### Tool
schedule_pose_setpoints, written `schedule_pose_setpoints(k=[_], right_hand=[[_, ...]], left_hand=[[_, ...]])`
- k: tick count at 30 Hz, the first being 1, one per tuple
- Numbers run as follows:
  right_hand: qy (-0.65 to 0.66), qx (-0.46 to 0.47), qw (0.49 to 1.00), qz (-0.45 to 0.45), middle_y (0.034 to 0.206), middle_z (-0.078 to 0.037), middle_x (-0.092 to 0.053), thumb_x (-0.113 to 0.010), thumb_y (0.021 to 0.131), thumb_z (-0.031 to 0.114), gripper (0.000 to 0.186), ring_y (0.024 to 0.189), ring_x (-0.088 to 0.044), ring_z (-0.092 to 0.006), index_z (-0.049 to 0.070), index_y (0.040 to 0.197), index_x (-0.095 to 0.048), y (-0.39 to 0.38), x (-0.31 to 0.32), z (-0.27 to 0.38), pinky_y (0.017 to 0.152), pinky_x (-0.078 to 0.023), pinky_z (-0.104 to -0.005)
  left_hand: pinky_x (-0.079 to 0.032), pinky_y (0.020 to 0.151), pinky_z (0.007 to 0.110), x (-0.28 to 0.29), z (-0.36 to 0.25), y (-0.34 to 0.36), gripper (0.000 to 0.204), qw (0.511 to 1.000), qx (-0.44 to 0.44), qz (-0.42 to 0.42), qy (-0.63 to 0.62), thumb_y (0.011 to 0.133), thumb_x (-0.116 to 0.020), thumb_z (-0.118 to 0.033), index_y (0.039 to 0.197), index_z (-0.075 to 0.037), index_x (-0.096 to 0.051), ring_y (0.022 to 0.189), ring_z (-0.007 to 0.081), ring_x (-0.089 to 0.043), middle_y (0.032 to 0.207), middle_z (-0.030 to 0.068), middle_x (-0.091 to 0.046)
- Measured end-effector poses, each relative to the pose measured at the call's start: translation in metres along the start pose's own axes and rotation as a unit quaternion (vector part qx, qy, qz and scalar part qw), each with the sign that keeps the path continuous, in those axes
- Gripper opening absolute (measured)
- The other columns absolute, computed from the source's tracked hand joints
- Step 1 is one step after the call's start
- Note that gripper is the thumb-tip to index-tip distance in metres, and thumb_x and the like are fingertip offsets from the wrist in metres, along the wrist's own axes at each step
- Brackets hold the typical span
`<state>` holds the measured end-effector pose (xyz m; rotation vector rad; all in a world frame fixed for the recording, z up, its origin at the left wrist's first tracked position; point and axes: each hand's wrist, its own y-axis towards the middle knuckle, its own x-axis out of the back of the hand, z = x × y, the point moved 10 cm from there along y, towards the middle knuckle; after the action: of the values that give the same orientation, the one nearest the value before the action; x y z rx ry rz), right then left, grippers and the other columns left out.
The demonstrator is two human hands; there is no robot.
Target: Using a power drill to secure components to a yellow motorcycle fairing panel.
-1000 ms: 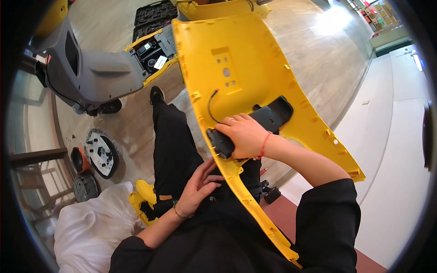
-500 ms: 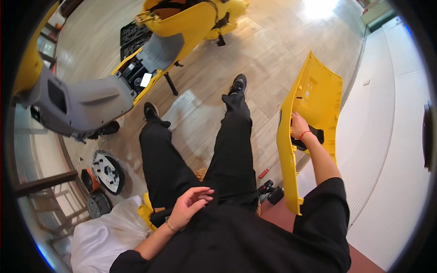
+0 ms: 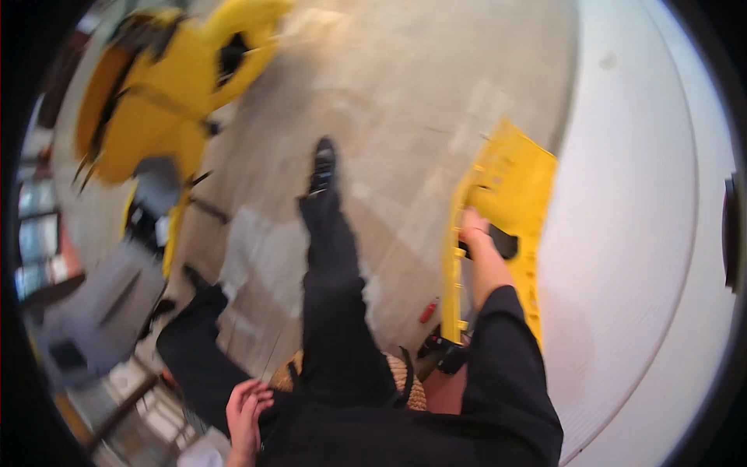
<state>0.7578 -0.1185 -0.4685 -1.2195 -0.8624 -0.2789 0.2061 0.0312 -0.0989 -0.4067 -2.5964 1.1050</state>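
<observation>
My right hand (image 3: 473,225) grips a long yellow plastic body panel (image 3: 523,175) at my right side. Its fingers go in at the panel's left edge, beside a black part (image 3: 504,243) set in the panel, and are partly hidden. The panel stands upright, its ribbed inner face turned toward me. My left hand (image 3: 247,411) rests by my lap at the lower left, holding nothing, its fingers loosely bent and slightly apart.
A yellow scooter body (image 3: 159,97) with a grey floor section (image 3: 101,311) stands at the left. By the panel's foot lie a red-handled tool (image 3: 429,310) and a black tool (image 3: 451,358). A woven seat (image 3: 405,381) is under me; a white ridged surface (image 3: 615,257) runs along the right.
The view has swung right, and the picture is blurred. My legs have shifted, the left one bending outward. My right hand still grips the panel; my left hand sits lower, closer to my lap's side.
</observation>
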Motion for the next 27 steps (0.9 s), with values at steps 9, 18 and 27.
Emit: schedule_pose_setpoints(k=[9, 18, 27], right_hand=[[-0.022, -0.067, 0.997, -0.015, 0.130, -0.009, -0.045, -0.070, 0.068, 0.022, 0.074, 0.123, -0.040, -0.0239, 0.015, 0.133, -0.035, 0.059, 0.008, -0.028, 0.099, -0.031, -0.0459], [-0.009, -0.073, 0.997, 0.026, 0.135, -0.008, -0.040, -0.064, 0.069, 0.020, 0.068, 0.127, -0.036, -0.0231, 0.018, 0.132, -0.038, 0.069, -0.004, -0.032, 0.100, -0.031, -0.0429], [0.010, 0.021, 0.998, -0.062, 0.135, -0.013, -0.039, -0.063, 0.071, 0.012, 0.055, 0.128, -0.033, -0.0271, 0.017, 0.124, -0.049, 0.015, 0.002, -0.061, 0.100, -0.034, -0.0417]], left_hand=[[-0.047, 0.086, 0.036, -0.049, 0.000, 0.041, 0.036, 0.994, 0.074, 0.041, 0.064, 0.092, -0.050, -0.021, 0.121, 0.001, -0.047, 0.098, 0.0234, -0.057, 0.113, 0.0140, -0.055], [-0.047, 0.086, 0.035, -0.039, -0.002, 0.043, 0.035, 0.994, 0.075, 0.030, 0.075, 0.093, -0.048, -0.020, 0.122, 0.000, -0.045, 0.099, 0.0228, -0.056, 0.115, 0.0143, -0.054], [-0.045, 0.091, 0.036, -0.015, 0.008, 0.024, 0.036, 0.998, 0.024, 0.043, 0.034, 0.093, -0.047, -0.022, 0.123, -0.001, -0.045, 0.104, 0.0245, -0.055, 0.117, 0.0163, -0.054]])
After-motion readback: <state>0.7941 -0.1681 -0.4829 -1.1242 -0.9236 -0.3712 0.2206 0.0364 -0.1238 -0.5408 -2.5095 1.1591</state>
